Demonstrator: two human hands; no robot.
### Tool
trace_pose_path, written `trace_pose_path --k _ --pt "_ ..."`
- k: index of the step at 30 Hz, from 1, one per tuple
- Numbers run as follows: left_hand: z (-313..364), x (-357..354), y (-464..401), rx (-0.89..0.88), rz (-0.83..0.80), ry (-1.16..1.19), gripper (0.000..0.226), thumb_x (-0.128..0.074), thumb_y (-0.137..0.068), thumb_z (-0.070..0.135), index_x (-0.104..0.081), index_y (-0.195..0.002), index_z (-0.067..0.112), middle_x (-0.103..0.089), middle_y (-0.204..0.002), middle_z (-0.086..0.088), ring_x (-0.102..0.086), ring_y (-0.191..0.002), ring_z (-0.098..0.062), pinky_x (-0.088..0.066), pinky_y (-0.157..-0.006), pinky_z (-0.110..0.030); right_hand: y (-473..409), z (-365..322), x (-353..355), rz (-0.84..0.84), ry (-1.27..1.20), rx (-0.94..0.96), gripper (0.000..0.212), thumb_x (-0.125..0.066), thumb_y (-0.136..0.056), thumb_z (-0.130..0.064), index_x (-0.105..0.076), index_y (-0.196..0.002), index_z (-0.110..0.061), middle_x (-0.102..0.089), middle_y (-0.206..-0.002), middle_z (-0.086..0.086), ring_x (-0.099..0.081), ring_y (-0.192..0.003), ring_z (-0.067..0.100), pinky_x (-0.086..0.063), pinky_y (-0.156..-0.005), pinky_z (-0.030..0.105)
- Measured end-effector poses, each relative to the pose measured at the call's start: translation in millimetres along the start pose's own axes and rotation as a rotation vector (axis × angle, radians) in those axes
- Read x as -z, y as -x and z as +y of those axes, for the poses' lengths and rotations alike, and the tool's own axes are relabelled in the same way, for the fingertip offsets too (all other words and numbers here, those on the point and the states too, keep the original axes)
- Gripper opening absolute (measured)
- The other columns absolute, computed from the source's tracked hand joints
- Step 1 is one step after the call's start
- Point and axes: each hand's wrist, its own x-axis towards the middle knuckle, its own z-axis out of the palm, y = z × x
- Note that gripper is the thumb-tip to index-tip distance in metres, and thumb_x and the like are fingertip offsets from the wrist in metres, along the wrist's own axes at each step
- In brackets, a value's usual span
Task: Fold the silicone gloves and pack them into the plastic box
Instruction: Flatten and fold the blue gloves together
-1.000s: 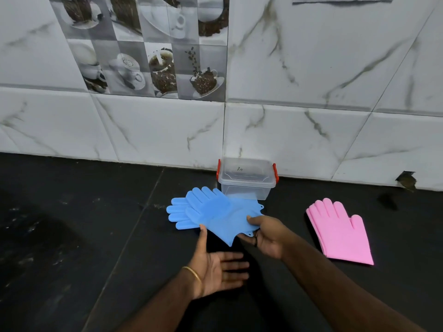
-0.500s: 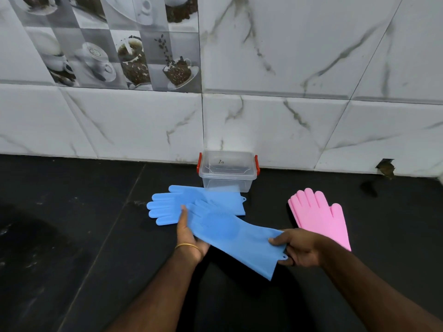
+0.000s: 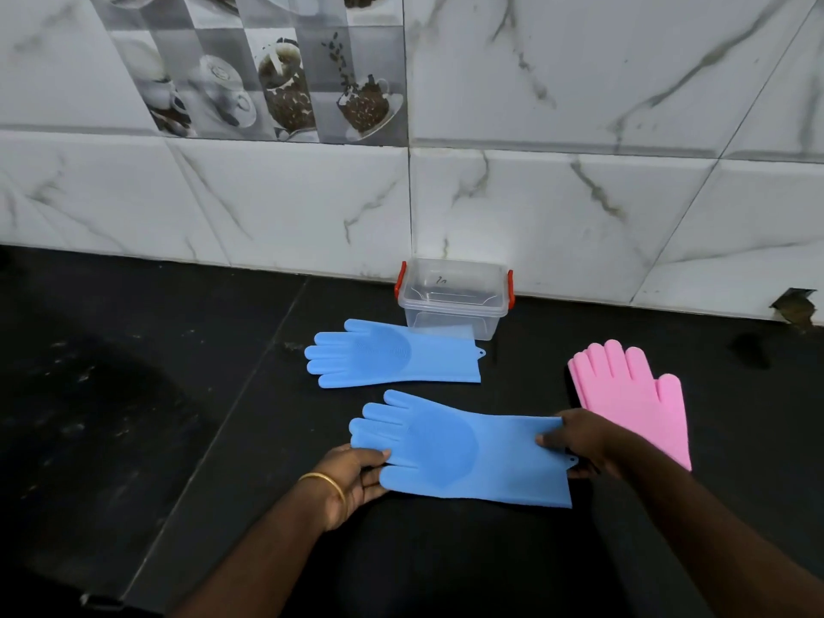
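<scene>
Two blue gloves lie flat on the black counter (image 3: 133, 417), unfolded. The near glove (image 3: 463, 452) is held at both ends: its fingertips are pinched by the left hand (image 3: 352, 477), its cuff by the right hand (image 3: 579, 441). The far glove (image 3: 392, 354) lies untouched, just in front of the clear box (image 3: 455, 301), set against the wall. Pink gloves (image 3: 633, 394) are stacked to the right.
</scene>
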Motion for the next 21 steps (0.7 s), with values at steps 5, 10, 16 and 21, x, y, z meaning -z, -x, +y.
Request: trace_pose_path --k 5,10,16,21 --pt "14.4 15.9 7.5 0.074 0.056 -0.167 0.035 -0.076 -0.082 0.017 -0.066 -0.112 0.003 -0.077 -0.097 -0.013 -0.076 -0.087 -0.025 -0.060 -0.066 -0.035 -5.9 7.8 1.2 0.045 0.130 0.009 0.026 -0.072 -0.087 -0.015 -0.057 -0.108 -0.010 -0.063 -0.090 0.013 -0.062 -0.068 0.022 -0.056 -0.049 0.031" --pt "54.1 33.9 0.3 -0.255 0.489 -0.995 0.031 -0.072 -0.079 0.044 -0.068 -0.082 0.014 -0.073 -0.073 -0.004 -0.068 -0.064 -0.021 -0.056 -0.064 -0.032 -0.7 9.2 -0.7 0.159 0.361 0.032 0.052 -0.081 -0.077 -0.028 -0.043 -0.111 -0.019 -0.054 -0.096 0.001 -0.062 -0.078 0.017 -0.054 -0.046 0.025" --pt "84.8 18.6 -38.3 -0.913 0.307 -1.708 0.022 -0.062 -0.084 0.026 -0.068 -0.105 0.025 -0.060 -0.120 0.001 -0.055 -0.113 -0.023 -0.048 -0.089 -0.035 11.6 17.9 -8.5 0.297 0.494 0.121 0.096 -0.084 -0.069 -0.045 -0.033 -0.145 -0.014 -0.048 -0.135 0.009 -0.058 -0.109 0.023 -0.060 -0.080 0.037" --pt "92.7 7.9 -69.1 -0.881 0.189 -2.114 0.042 -0.048 -0.092 0.023 -0.056 -0.134 0.024 -0.042 -0.151 -0.004 -0.045 -0.130 -0.027 -0.039 -0.102 -0.040 29.2 20.8 -16.9 0.287 0.433 0.195 0.093 -0.082 -0.072 -0.047 -0.035 -0.147 -0.018 -0.042 -0.147 0.007 -0.049 -0.119 0.017 -0.048 -0.089 0.028"
